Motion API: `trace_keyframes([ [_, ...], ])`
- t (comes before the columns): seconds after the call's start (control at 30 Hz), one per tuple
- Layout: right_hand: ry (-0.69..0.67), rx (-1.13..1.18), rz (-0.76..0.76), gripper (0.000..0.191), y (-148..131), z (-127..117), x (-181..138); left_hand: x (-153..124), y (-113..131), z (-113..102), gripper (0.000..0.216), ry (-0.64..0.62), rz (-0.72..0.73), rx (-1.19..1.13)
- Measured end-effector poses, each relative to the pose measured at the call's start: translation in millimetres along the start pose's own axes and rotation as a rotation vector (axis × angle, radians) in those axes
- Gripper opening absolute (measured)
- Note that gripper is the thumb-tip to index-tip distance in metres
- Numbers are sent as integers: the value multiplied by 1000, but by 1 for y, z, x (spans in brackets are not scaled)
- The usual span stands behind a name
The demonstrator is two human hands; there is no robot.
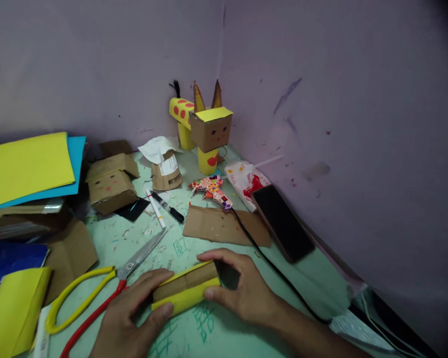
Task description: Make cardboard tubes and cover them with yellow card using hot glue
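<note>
"Cardboard piece, yellow outside: where was it?"

"At the table's near side, pinched at its two ends by the left hand and right hand."

"What might have gone wrong?"

"Squeezing hard could have creased its walls; a careless left elbow-swing might have nudged the scissors."

Looks forward and down from the wearer's head on the near side of the green table, close above the left hand and right hand. Faces the table's far corner, farther off beneath the meeting of left wall and right wall. Takes in the table's right edge on a slant.
</note>
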State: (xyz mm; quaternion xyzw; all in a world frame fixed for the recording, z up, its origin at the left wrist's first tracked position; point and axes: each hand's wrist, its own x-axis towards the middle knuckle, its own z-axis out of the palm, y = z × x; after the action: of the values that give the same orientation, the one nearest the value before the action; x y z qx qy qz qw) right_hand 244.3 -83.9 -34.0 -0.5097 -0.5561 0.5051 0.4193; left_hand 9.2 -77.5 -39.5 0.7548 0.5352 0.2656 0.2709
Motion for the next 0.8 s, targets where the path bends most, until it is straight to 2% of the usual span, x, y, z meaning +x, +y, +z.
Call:
trace_keyframes([
  [0.1, -19, 25, 0, 51, -5, 2, 1, -1, -4, 0, 37, -39, -148, -79],
  [0.23, -61, 107, 5, 57, -7, 6, 2, -2, 0, 1, 40, -31, -229, -154],
  [0.33, -47, 215, 22, 49, -7, 9, 1, -4, 8, 2, 36, -2, -191, -147],
  [0.43, -45, 262, 22, 38, -6, 11, -2, -7, 14, 5, 32, 13, -94, -108],
  [0.6, -83, 218, -84, 27, 3, 16, -9, -11, 23, 15, 30, 59, -47, -163],
  [0.7, -110, 150, -133, 26, 8, 20, -12, -13, 27, 24, 28, 121, -35, -172],
  [0.8, -148, 91, -182, 24, 9, 22, -12, -14, 31, 29, 26, 131, 28, -167],
])
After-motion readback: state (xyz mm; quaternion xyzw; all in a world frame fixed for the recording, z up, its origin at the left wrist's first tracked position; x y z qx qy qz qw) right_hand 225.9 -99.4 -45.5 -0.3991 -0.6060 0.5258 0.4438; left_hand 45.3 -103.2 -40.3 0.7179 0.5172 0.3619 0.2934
